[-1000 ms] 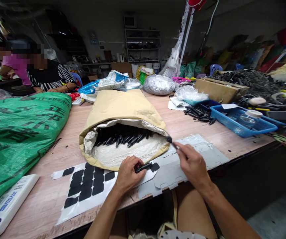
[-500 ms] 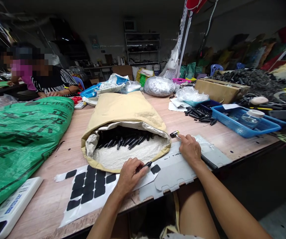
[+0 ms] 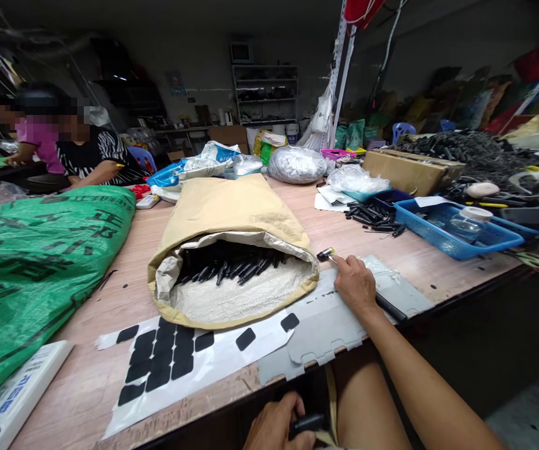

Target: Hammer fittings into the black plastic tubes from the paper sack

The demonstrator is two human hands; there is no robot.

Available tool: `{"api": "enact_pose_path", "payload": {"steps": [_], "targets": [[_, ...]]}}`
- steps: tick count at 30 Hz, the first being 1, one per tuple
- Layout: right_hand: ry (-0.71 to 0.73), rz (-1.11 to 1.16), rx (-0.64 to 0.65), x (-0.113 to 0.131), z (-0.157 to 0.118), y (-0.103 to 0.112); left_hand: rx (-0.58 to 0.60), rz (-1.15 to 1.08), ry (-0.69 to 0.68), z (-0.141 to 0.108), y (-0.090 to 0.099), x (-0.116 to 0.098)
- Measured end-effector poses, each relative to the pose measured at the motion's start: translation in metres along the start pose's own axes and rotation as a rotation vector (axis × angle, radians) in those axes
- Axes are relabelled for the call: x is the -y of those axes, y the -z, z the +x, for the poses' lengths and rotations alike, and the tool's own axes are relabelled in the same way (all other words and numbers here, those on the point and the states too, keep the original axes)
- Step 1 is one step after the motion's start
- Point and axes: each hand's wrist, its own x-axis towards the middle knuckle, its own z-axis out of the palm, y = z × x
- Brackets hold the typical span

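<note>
Wood-look table (image 3: 133, 262), open sack (image 3: 236, 206) mid-frame. Hands apart — right hand (image 3: 356, 284) clamped round a hammer (image 3: 391, 307), left hand (image 3: 276, 425) gripping a black tube (image 3: 307, 424) at bottom centre.

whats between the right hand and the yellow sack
In the head view, the hammer's head and part of the grey sheet lie between the right hand and the sack.

1 open strip of bench (image 3: 316, 219) runs between the yellow sack (image 3: 241, 206) and the loose black pieces (image 3: 371, 215), with the hammer (image 3: 326, 254) and right hand (image 3: 356, 284) across its near end.
</note>
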Motion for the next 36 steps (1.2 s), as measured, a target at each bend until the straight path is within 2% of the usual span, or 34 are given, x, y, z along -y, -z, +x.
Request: {"api": "enact_pose_path", "payload": {"steps": [3,4,6,8,10,13,15,16,18,20,23,25,26,28,30,33,36], "targets": [[0.001,-0.016,-0.001,0.0,0.0,-0.001,-0.037,-0.026,0.264,0.012,-0.024,0.021],[0.003,-0.017,-0.001,-0.001,0.0,-0.001,-0.032,-0.03,0.31,0.015,-0.029,0.026],[0.004,-0.014,-0.001,-0.001,0.0,-0.001,-0.035,-0.02,0.319,0.017,-0.032,0.032],[0.005,-0.01,-0.005,0.0,0.0,-0.001,-0.038,0.003,0.232,0.017,-0.026,0.032],[0.007,-0.008,-0.01,0.0,-0.001,-0.001,0.036,0.032,0.1,0.014,-0.013,0.02],[0.006,-0.008,-0.012,0.0,-0.001,-0.001,0.217,-0.011,-0.143,0.0,0.022,-0.018],[0.006,-0.009,-0.013,0.0,-0.001,-0.001,0.231,-0.178,-0.321,-0.019,0.051,-0.05],[0.007,-0.009,-0.014,0.0,0.0,-0.002,0.208,-0.262,-0.346,-0.029,0.067,-0.064],[0.009,-0.005,-0.017,-0.001,0.0,-0.002,0.135,-0.39,-0.363,-0.043,0.1,-0.087],[0.009,0.0,-0.021,-0.001,0.0,-0.002,-0.039,-0.394,-0.398,-0.043,0.133,-0.097],[0.0,0.008,-0.026,0.0,0.0,-0.002,-0.464,-0.191,-0.359,-0.008,0.176,-0.087],[-0.001,0.012,-0.024,0.0,0.0,-0.002,-0.751,0.017,-0.224,0.028,0.196,-0.071],[0.0,0.013,-0.022,0.0,0.0,-0.001,-0.834,0.11,-0.147,0.045,0.203,-0.063],[0.002,0.013,-0.026,0.001,0.0,-0.001,-0.894,0.195,-0.064,0.072,0.21,-0.049],[0.002,0.012,-0.035,0.001,0.0,-0.001,-0.896,0.234,-0.03,0.088,0.21,-0.041],[0.003,0.01,-0.043,0.001,0.0,-0.001,-0.898,0.292,0.01,0.097,0.202,-0.035],[0.004,0.01,-0.042,0.001,0.0,-0.001,-0.892,0.324,0.036,0.095,0.197,-0.032]]}}
